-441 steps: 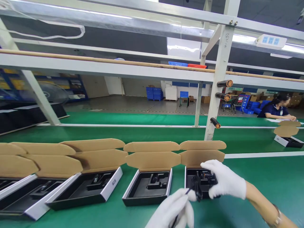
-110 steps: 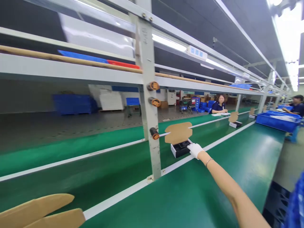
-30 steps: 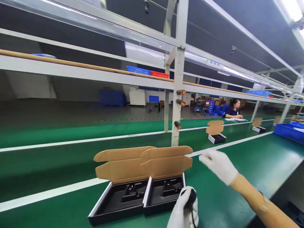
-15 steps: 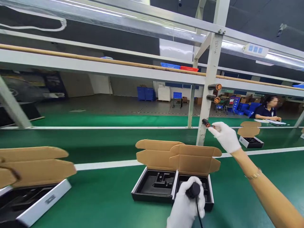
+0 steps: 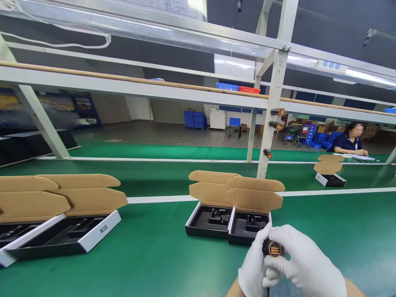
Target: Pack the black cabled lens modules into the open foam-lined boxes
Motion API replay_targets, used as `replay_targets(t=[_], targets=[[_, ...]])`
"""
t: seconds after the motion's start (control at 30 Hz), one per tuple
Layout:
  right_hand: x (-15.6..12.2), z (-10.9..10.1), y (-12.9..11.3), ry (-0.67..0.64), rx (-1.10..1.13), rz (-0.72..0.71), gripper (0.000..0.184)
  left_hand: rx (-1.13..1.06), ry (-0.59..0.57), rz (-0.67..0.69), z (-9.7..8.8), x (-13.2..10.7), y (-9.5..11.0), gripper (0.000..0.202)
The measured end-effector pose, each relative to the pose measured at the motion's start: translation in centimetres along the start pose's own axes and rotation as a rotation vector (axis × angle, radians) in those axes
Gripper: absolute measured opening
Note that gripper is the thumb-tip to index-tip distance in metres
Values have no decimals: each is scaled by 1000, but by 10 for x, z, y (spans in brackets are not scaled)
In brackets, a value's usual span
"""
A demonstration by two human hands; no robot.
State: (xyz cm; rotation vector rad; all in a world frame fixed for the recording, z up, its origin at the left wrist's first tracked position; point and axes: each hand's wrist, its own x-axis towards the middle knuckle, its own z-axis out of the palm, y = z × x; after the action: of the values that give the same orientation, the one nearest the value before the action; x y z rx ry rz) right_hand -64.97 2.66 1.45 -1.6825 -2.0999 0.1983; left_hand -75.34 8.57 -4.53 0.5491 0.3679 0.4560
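Note:
Both my hands wear white gloves and meet low in the view. My left hand (image 5: 253,268) and my right hand (image 5: 305,266) are closed together around a small black cylindrical part (image 5: 272,248) with an orange striped end face. Just beyond them two open boxes stand side by side on the green belt: the right box (image 5: 250,224) and the left box (image 5: 210,218), each with a black moulded insert and a raised brown cardboard lid. Similar black-and-orange parts (image 5: 267,154) hang on the white post (image 5: 272,107) behind the boxes.
More open boxes (image 5: 66,231) lie at the left on the belt (image 5: 161,255). A single open box (image 5: 330,178) sits far right, near a seated person (image 5: 351,142) at the far belt. White frame rails and a shelf run overhead.
My right hand came back from the post, where it touched the lowest hanging part, and now joins my left hand around a black-and-orange part. The view shifted slightly downward.

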Motion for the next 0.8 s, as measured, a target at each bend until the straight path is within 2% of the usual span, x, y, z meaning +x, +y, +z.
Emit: replay_targets(t=[0.13,0.2,0.23,0.27,0.33,0.4,0.47,0.57,0.63,0.73,0.8], targets=[[-9,-3,2,179,-249,-149,29,245,161,350,8,-18,-7,50],[-12,-7,1,249,-278,-211,31,418,222,502,11,-28,-8,58],[-14,-10,0,256,-243,-220,32,456,219,533,14,-33,-6,61],[-15,-13,-2,257,-191,-223,33,461,187,536,16,-37,-4,63],[-18,-21,-5,276,-89,-235,39,395,30,502,23,-42,1,61],[-22,-25,-7,317,-28,-276,45,318,-139,479,30,-46,5,51],[-25,-26,-6,346,-2,-308,49,288,-208,495,34,-48,6,37],[-28,-24,-1,371,17,-302,49,282,-108,518,32,-51,9,25],[-29,-23,5,386,37,-286,43,307,-30,544,26,-50,13,26],[-30,-22,14,391,93,-276,40,333,-50,533,11,-40,15,38],[-30,-22,19,395,122,-275,42,351,-49,437,-5,-30,8,56]])
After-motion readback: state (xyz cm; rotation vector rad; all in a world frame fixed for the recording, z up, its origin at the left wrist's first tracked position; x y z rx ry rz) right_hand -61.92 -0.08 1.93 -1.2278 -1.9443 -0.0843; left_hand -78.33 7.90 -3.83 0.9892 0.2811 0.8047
